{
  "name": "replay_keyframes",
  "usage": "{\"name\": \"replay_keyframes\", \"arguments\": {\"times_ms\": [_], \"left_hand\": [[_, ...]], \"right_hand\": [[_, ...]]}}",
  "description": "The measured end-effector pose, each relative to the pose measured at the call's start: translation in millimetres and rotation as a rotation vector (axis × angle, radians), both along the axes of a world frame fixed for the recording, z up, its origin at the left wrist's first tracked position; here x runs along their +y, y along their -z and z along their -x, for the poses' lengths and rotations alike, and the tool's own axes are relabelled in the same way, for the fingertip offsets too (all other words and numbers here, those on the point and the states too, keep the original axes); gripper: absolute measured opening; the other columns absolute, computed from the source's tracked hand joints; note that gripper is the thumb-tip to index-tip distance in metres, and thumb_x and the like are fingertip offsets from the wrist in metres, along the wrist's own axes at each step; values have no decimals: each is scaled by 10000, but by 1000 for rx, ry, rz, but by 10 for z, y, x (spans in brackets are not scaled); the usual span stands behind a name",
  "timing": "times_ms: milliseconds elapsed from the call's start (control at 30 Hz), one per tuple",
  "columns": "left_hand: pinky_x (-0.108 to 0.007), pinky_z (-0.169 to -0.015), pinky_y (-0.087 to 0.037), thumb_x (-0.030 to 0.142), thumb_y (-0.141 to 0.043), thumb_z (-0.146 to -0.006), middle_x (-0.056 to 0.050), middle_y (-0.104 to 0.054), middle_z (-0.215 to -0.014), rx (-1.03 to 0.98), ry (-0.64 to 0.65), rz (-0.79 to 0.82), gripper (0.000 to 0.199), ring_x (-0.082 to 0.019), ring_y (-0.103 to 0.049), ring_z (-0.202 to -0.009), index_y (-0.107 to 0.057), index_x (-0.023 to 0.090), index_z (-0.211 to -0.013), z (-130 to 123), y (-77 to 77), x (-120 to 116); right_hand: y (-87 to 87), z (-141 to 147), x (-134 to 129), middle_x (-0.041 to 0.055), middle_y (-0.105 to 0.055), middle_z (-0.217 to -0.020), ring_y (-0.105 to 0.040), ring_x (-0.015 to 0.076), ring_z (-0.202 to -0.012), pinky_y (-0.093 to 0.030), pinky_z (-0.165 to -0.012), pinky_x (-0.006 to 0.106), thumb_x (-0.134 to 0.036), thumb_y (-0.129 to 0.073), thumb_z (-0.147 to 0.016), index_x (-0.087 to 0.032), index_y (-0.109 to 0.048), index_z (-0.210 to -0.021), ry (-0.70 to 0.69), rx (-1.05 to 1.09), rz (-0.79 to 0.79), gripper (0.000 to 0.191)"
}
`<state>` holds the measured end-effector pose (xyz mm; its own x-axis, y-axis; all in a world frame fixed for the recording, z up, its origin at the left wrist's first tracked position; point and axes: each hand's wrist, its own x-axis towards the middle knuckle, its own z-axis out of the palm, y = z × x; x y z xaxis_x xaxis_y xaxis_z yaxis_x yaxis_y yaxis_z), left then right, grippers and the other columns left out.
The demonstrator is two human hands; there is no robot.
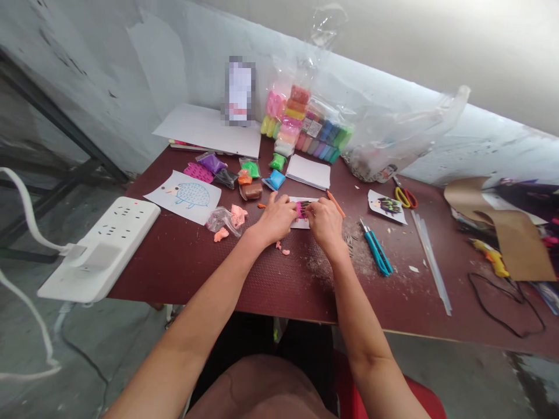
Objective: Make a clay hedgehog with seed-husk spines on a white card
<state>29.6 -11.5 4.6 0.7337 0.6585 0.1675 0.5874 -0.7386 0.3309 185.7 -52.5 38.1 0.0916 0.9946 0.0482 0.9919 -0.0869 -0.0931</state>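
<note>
A small white card (pixel 301 223) lies on the table between my hands, bearing a magenta clay shape (pixel 299 209) with dark, seed-like pieces on it. My left hand (pixel 276 218) is bent over the card's left side, fingers pressing it against the table. From the right, my right hand (pixel 325 222) has its fingertips pinched together at the dark pieces; whatever is between them is hidden. Grey striped seeds (pixel 349 245) lie beside my right wrist. Near my left hand are peach clay lumps (pixel 238 216), a clear wrapper (pixel 222 220) and small peach bits (pixel 285 252).
Left stand a hedgehog drawing (pixel 192 195) and a white power strip (pixel 105 244). Clay packets (pixel 251 191) and a paper stack (pixel 308 171) lie behind. Rightward are a teal cutter (pixel 377 251), a decorated card (pixel 386 207), scissors (pixel 405 196), glue sticks (pixel 431 262) and a yellow glue gun (pixel 491 257).
</note>
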Motion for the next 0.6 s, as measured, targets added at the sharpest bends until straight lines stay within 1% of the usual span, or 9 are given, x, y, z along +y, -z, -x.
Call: {"name": "replay_keyframes", "arguments": {"times_ms": [167, 300, 467, 600], "left_hand": [[-582, -1156, -343, -1, -556, -842, -81, -764, -1171, -8, 3, -10, 355, -292, -557, -1184, -793, 211, -1001, 1, 1, 4], [-579, -1164, -335, -4, -545, -851, -85, -759, -1194, 13, 0, -1, 356, -298, -555, -1196, -790, 195, -1017, 1, -18, -3], [-572, -1160, -328, -1, -548, -867, -92, -755, -1192, 18, -10, 3, 344, -305, -552, -1207, -791, 191, -1018, -3, -31, -13], [-571, -1162, -331, -8, -554, -856, -91, -754, -1201, 28, -13, 14, 353, -307, -553, -1222, -795, 194, -1017, -4, -45, -19]], "right_hand": [[106, -79, 8, 102, -710, -970, -614, 239, -974, -444, -869, 338, -176, -537, -980, -166, -798, -956, -20, 71, -86, 262], [168, -75, 19, 98, -709, -956, -609, 240, -961, -436, -842, 332, -156, -559, -950, -173, -794, -928, -22, 100, -119, 236], [128, -22, 16, 127, -723, -1008, -618, 254, -1003, -419, -843, 327, -155, -546, -973, -152, -799, -979, 13, 64, -40, 253], [93, 6, 22, 143, -730, -1026, -620, 255, -1006, -413, -832, 318, -152, -510, -991, -141, -796, -991, 9, 42, -2, 287]]}}
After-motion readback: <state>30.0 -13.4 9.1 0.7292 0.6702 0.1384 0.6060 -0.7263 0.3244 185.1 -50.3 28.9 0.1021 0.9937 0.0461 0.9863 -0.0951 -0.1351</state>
